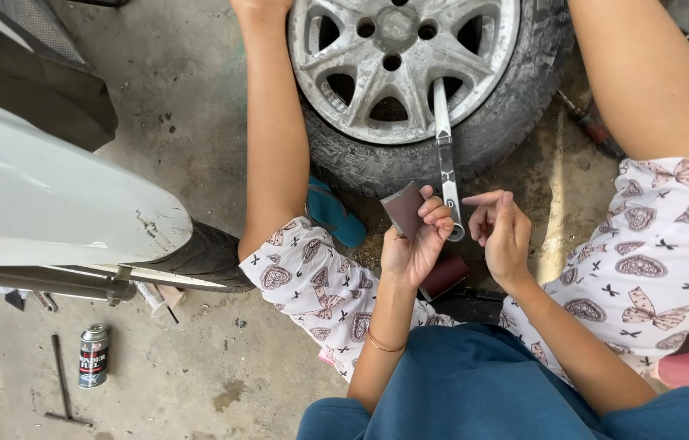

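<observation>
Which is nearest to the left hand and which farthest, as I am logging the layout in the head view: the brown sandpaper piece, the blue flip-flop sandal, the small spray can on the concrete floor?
1. Brown sandpaper piece: held in the left hand.
2. Blue flip-flop sandal: just left of it, beside the tyre.
3. Small spray can: far lower left on the floor.

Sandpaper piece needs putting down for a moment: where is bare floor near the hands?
Left hand holds the sandpaper; right hand is empty. Bare concrete lies beyond the left leg, between it and the white body panel, and nearer, around the spray can. Between the knees it is crowded: wheel, wrench, sandal.
</observation>
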